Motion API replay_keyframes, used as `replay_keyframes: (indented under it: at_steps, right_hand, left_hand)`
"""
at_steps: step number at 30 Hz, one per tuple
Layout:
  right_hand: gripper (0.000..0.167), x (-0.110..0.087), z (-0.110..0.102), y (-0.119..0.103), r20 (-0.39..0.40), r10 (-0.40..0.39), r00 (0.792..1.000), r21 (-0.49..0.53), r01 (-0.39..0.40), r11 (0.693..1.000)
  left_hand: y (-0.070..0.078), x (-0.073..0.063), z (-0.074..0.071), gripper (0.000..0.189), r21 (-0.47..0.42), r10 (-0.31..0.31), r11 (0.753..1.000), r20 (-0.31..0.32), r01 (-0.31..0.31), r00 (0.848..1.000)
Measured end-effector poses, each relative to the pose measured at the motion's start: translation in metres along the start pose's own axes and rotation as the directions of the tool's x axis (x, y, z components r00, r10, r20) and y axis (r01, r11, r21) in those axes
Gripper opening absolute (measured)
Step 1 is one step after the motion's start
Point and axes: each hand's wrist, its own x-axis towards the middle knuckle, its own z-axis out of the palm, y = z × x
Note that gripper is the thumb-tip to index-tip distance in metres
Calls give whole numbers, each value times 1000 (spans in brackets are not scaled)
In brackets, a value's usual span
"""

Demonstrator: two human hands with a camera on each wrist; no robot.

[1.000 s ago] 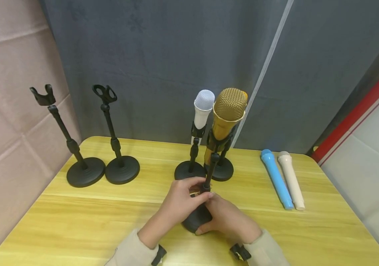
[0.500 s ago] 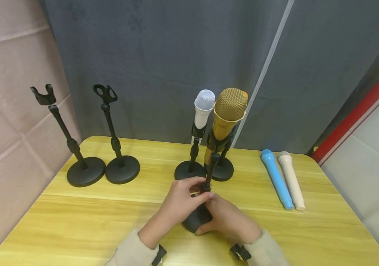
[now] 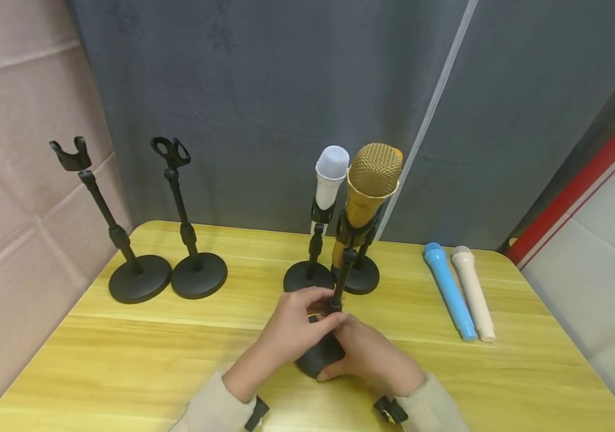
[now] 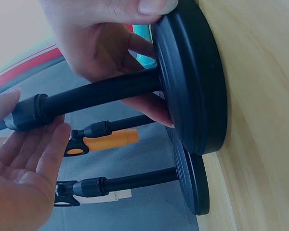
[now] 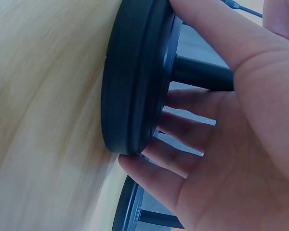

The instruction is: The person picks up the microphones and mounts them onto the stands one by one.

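Tabletop [image 3: 150,372]: white microphone [image 3: 329,180] close behind; left fingers [image 4: 52,153], right fingers [image 5: 156,180] grip front stand [image 3: 342,282].

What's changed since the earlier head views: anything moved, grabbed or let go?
Nothing visibly moved, was taken hold of or let go. The left grip stays on the front stand's pole, the right grip on its base; the gold microphone sits as before.
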Motion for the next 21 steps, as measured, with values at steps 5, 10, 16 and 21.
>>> replay_keyframes:
  at_steps: [5,10,16,21]
  right_hand:
    - [102,-1,0,0,4,1,1000,-24,-1,1000]
    - [103,0,1,0,1,0,1000,-34,0,999]
    - [104,0,1,0,7,7,1000,-14,-6,1000]
    - [106,0,0,-1,-1,1,1000,-18,-1,1000]
  left_hand:
    - [-2,0,-1,30,-24,-5,1000,25,6,1000]
    - [-1,0,-1,27,-15,10,1000,16,-10,1000]
    - [0,0,-1,29,-5,2,1000,15,-1,1000]
    - [0,0,0,30,12,-2,1000,10,1,1000]
